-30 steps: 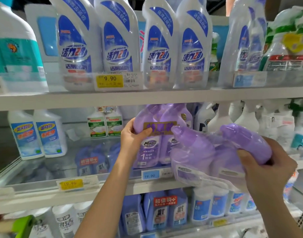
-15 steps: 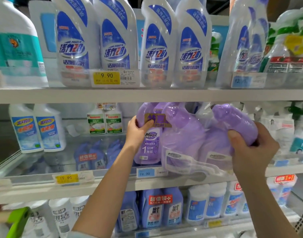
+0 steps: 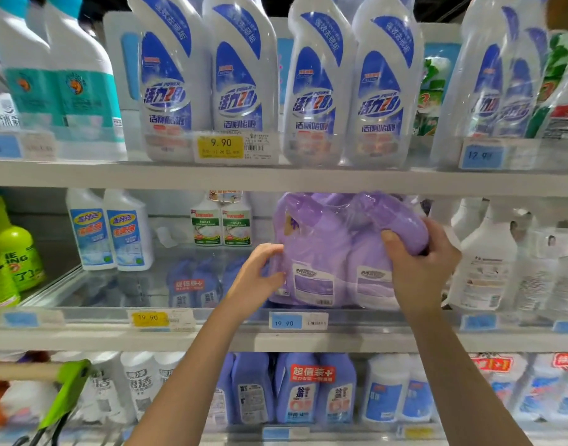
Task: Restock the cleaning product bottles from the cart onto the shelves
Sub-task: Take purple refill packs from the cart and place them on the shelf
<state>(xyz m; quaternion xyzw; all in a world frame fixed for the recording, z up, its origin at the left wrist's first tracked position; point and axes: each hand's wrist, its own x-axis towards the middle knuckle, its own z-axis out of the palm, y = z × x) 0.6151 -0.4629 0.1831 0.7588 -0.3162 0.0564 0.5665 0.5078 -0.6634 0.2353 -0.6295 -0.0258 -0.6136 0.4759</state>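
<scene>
A shrink-wrapped twin pack of purple bottles (image 3: 324, 252) stands on the middle shelf (image 3: 212, 341), its back labels facing me, above the blue 19.90 price tag (image 3: 297, 321). My right hand (image 3: 419, 268) grips the right bottle's angled purple neck, thumb in front and fingers curled round it. My left hand (image 3: 260, 278) touches the pack's lower left side with relaxed, slightly bent fingers. The pack hides whatever stands behind it.
White-and-blue toilet cleaner bottles (image 3: 244, 78) fill the top shelf. White spray bottles (image 3: 485, 262) crowd the pack's right side; small white bottles (image 3: 221, 225) stand left of it. Blue bottles (image 3: 305, 391) line the lower shelf. The cart's green handle (image 3: 64, 394) shows bottom left.
The purple twin pack has moved left and deeper onto the middle shelf, now standing upright. My left hand dropped from the shelved purple bottle's neck to the pack's lower left side.
</scene>
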